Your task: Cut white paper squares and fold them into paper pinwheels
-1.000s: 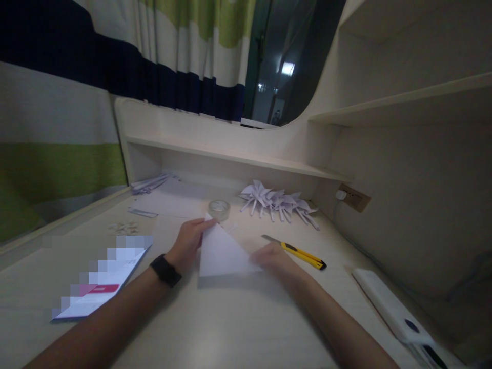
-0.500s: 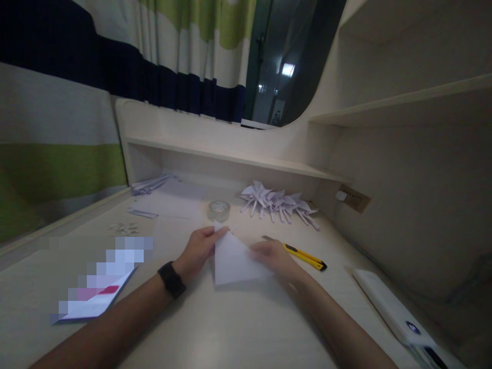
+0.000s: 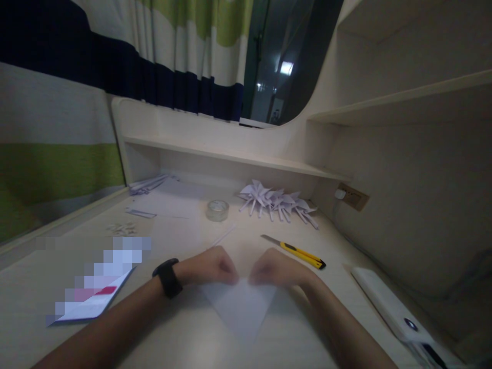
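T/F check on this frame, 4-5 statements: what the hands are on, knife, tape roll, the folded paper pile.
1. Both the left hand and the right hand grip the white paper triangle. True.
2. The triangle's tip points toward the shelf. False: it points toward the person.
3. The yellow utility knife lies in the right hand. False: it lies on the desk, beyond that hand.
4. The clear tape roll sits on the desk beyond the hands. True.
5. The folded paper pieces lie on the shelf. False: they lie on the desk under it.
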`<state>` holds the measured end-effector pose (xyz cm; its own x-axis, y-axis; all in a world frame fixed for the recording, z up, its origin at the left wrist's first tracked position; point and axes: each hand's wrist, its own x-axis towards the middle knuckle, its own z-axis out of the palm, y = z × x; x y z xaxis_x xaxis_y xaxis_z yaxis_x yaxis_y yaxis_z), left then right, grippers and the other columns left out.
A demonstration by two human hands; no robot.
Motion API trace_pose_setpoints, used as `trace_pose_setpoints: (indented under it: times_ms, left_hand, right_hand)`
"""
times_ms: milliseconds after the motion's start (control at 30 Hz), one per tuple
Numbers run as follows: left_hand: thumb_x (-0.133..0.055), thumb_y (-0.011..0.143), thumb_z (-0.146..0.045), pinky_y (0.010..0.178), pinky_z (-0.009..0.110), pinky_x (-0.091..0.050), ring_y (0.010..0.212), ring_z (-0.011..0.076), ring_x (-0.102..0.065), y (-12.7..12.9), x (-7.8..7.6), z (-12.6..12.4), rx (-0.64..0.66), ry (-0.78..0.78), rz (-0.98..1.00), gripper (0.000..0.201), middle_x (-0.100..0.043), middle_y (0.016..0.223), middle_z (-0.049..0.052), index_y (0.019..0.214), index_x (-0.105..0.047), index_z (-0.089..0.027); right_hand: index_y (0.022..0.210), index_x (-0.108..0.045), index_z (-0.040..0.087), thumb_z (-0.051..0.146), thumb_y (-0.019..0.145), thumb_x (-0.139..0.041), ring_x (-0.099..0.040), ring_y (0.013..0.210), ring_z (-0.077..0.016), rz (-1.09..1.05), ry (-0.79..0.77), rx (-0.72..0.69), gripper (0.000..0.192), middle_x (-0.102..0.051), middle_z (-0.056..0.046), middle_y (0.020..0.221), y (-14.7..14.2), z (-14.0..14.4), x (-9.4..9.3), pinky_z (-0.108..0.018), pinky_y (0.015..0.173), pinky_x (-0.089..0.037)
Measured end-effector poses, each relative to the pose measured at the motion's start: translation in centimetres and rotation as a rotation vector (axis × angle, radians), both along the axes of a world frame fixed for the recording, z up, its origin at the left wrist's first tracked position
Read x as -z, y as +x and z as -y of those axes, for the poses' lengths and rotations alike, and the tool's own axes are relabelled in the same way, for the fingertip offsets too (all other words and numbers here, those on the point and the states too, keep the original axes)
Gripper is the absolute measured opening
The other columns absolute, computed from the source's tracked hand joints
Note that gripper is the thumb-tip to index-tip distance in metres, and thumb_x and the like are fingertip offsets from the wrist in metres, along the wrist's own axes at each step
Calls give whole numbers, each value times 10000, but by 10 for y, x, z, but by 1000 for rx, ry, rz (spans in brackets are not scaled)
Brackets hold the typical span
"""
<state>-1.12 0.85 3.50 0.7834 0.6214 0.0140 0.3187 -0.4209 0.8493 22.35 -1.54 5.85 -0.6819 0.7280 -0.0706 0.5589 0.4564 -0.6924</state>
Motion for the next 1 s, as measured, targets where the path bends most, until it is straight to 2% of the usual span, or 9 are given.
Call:
trace_pose_setpoints:
  times_ms: [100,233,433,567,633,700,800,900,1000]
  left_hand:
    - [-625,726,-304,437,212,-277,445,100,-429,3,8,1,-24,-1,2,195,-593,511,-12,660,-737,-158]
    - [-621,721,-296,405,213,-261,395,91,-395,-4,8,-3,-13,-68,-2,205,-563,464,-9,627,-724,-146]
    - [-652,707,-307,523,232,-466,556,161,-637,-19,-5,-9,-21,-236,5,165,-714,654,65,705,-742,-170]
    - [-674,713,-385,570,253,-499,652,188,-676,-25,-13,-13,-163,-251,91,243,-735,785,113,758,-735,-153]
    - [-664,730,-435,609,262,-511,737,202,-682,-21,-12,-13,-246,-244,169,306,-731,883,128,830,-733,-154]
    - [-649,748,-469,665,279,-522,844,219,-673,-14,-8,-12,-255,-259,238,356,-712,981,133,911,-722,-161]
    - [-645,754,-487,672,304,-538,830,228,-673,0,3,-10,-245,-273,290,385,-712,903,133,874,-711,-127]
    - [-663,726,-507,566,300,-542,667,227,-683,7,13,-11,-385,-299,311,419,-682,678,103,758,-686,-90]
    - [-683,713,-492,556,284,-543,681,235,-692,7,18,-13,-489,-353,377,402,-656,633,76,739,-664,-91]
  right_hand:
    - [753,-744,134,388,769,-623,-537,576,-122,19,9,-7,283,-661,-15,632,-2,0,2,-212,559,-388]
    - [778,-752,152,402,749,-636,-565,593,-134,19,-42,21,277,-688,-22,675,13,-7,-1,-220,563,-400]
    - [702,-739,140,411,694,-680,-539,564,-130,18,-173,106,278,-660,-18,621,52,-18,-13,-228,552,-384]
    - [658,-719,124,443,668,-696,-476,500,-107,-127,-173,285,320,-603,-5,548,63,-23,-15,-225,501,-333]
    - [680,-715,116,472,672,-694,-468,497,-104,-242,-134,402,357,-600,-10,555,57,-26,-9,-225,491,-323]
    - [715,-715,111,507,678,-683,-487,516,-111,-372,-64,533,399,-619,-24,592,43,-30,3,-226,488,-330]
    - [810,-725,111,547,665,-683,-550,577,-149,-509,-16,666,462,-663,-49,674,18,-34,23,-249,522,-392]
    - [1022,-689,115,549,719,-638,-615,710,-206,-496,61,632,532,-699,-101,863,2,-32,34,-305,625,-469]
    - [1268,-542,188,461,669,-724,-573,1027,-266,-317,422,507,683,-581,-139,1225,-2,-24,33,-386,861,-457]
